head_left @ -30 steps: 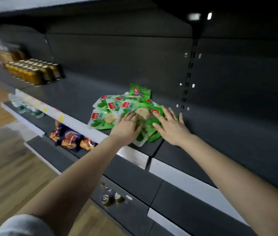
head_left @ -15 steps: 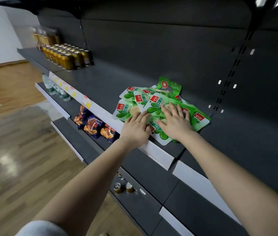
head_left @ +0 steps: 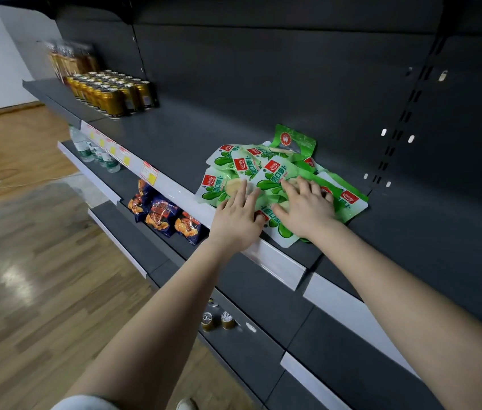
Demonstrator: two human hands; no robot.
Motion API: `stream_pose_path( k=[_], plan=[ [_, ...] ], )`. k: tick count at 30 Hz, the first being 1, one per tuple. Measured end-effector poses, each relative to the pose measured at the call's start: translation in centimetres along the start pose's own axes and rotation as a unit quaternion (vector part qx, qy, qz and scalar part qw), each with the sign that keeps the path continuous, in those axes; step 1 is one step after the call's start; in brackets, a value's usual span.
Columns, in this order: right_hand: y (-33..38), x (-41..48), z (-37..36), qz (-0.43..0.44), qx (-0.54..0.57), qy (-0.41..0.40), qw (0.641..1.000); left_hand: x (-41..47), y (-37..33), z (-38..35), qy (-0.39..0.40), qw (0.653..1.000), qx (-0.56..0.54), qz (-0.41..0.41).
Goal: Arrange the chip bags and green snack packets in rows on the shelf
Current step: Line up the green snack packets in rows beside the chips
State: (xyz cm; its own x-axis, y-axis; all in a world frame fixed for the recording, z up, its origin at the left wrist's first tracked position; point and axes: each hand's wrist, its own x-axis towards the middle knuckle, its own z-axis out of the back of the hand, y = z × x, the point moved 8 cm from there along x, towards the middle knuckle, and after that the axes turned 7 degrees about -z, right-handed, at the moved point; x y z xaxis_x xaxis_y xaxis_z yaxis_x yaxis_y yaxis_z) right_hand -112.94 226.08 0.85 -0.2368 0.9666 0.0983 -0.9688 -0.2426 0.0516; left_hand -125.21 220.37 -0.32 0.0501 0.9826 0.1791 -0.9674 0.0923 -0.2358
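Well left of the fingers: cylindrical gold cans (head_left: 112,94) on the matte dark shelf (head_left: 174,134); a tier lower, crinkly dark-blue chip bags (head_left: 161,216). Presses left hand (head_left: 238,221), fingers spread, onto glossy green snack packets (head_left: 276,173) heaped under the fingertips; lays right hand (head_left: 305,210), fingers splayed, atop the same pile.

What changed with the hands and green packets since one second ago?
The right hand moved left, from the pile's right edge onto the green snack packets. The left hand stayed flat on the front packets. Neither grips anything. Chip bags and cans unchanged.
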Motion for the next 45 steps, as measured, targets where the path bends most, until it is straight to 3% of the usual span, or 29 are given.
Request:
stream_pose_path(
  k=[7,13,16,20,26,35,39,45],
  plan=[
    [0.0,-1.5,1.1,0.007,-0.083,0.029,0.996,0.0,0.1,-0.4,0.045,0.999,-0.005,0.017],
    [-1.9,-3.0,2.0,-0.003,-0.053,0.052,0.997,-0.1,0.0,-0.3,0.047,0.999,-0.007,0.017],
    [-2.3,-4.2,1.1,-0.006,-0.038,0.038,0.999,-0.3,-0.3,0.5,0.015,0.999,-0.039,0.018],
    [-2.8,-4.8,-0.2,-0.036,0.059,0.077,0.995,-0.7,-2.0,2.5,-0.066,0.996,-0.064,-0.001],
    [-3.2,-5.7,-0.4,-0.051,0.067,0.083,0.993,0.2,-4.8,1.5,-0.027,0.991,-0.134,-0.002],
    [-4.7,-8.5,-0.5,-0.013,0.053,0.099,0.994,1.2,-8.1,2.8,-0.096,0.968,-0.230,-0.024],
    [-7.6,-8.8,1.0,-0.025,0.099,0.082,0.991,1.9,-8.9,3.1,-0.112,0.958,-0.262,-0.032],
    [-14.6,-9.7,3.6,-0.131,0.183,-0.022,0.974,3.6,-12.1,2.7,-0.117,0.936,-0.327,-0.054]
  ],
)
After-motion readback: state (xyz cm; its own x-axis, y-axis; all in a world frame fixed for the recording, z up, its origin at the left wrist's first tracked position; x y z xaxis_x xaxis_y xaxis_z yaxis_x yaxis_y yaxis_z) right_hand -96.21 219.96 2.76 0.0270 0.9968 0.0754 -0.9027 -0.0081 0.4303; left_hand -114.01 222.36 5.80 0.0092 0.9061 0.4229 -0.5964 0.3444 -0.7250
